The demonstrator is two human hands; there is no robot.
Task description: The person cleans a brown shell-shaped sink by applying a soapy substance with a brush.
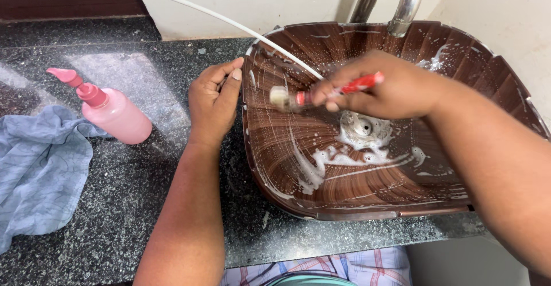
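Observation:
A brown wood-grain basin sits on a dark speckled granite counter, streaked with white foam around its metal drain. My right hand is inside the basin, closed on a red-handled toothbrush whose whitish head points left against the inner wall. My left hand rests on the counter against the basin's left rim, fingers loosely curled, holding nothing.
A pink pump bottle lies on its side at the left, beside a crumpled blue cloth. A chrome tap rises behind the basin. A thin white hose runs from the upper left into the basin.

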